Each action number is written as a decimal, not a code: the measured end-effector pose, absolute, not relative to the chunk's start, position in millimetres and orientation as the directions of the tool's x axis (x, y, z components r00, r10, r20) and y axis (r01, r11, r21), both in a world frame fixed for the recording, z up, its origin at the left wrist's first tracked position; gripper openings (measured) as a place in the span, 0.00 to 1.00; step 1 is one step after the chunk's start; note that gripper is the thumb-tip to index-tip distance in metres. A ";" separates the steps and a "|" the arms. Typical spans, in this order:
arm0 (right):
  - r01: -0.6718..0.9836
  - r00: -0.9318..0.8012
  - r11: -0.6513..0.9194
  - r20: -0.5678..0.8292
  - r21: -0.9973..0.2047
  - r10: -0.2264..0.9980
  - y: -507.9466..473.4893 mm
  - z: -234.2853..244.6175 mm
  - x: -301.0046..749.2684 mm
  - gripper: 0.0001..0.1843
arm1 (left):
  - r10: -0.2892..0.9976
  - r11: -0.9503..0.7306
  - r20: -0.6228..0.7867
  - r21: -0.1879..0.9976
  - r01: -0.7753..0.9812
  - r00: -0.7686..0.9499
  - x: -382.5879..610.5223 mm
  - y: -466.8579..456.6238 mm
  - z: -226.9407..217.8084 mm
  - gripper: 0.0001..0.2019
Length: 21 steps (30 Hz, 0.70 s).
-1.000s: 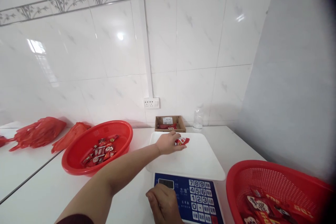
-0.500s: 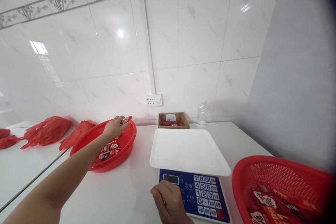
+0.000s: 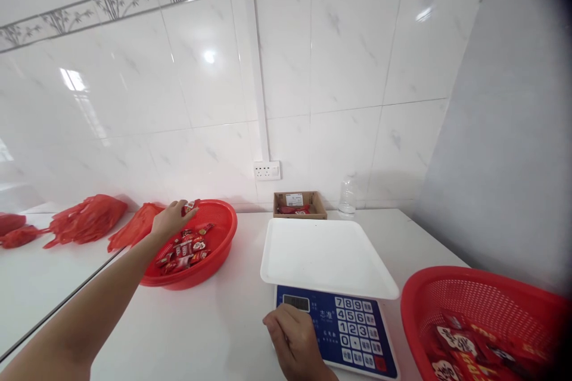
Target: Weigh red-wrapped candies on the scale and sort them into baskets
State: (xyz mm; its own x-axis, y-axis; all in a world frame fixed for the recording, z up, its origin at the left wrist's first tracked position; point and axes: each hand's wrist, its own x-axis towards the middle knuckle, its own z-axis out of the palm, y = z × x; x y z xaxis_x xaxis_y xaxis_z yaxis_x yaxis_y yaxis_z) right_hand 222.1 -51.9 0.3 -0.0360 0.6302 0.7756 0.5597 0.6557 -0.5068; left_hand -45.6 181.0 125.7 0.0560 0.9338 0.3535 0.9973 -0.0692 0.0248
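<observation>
left hand (image 3: 171, 220) pinching 1 red packet (image 3: 190, 205) above red basket (image 3: 214, 262), right hand (image 3: 292, 340) loosely fisted on scale (image 3: 326, 256)

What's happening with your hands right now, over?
Left hand pinching red packet over left basket. Right hand curled on scale edge. Nothing in the way.

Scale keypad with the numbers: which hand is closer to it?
Right. The right hand rests on the front of the scale, just left of its keypad. The left hand is far off, over the left red basket, pinching a red packet.
</observation>
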 end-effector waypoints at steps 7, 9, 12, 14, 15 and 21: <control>0.566 -0.039 0.661 0.786 -0.492 0.617 -51.2 -1.1 221.6 0.19 | 0.943 -0.099 0.319 0.012 0.995 0.090 -39.7 182.2 124.9 0.28; 0.566 -0.036 0.662 0.789 -0.490 0.614 -51.5 -0.2 221.7 0.19 | 0.948 -0.117 0.299 0.010 0.993 0.108 -39.3 181.9 122.1 0.28; 0.564 -0.033 0.665 0.792 -0.489 0.610 -51.9 2.0 221.9 0.19 | 0.953 -0.145 0.272 0.021 0.989 0.134 -40.0 180.5 115.7 0.26; 0.561 -0.035 0.669 0.794 -0.487 0.607 -52.1 2.5 221.9 0.19 | 0.952 -0.173 0.262 0.040 0.984 0.157 -39.5 178.8 111.2 0.23; 0.559 -0.037 0.670 0.793 -0.488 0.608 -52.2 2.2 221.9 0.19 | 0.949 -0.195 0.261 0.053 0.979 0.175 -38.2 177.4 109.2 0.22; 0.561 -0.038 0.662 0.784 -0.497 0.620 -52.1 -2.2 220.9 0.18 | 0.902 -0.365 0.309 0.168 0.916 0.302 -2.1 146.3 99.5 0.20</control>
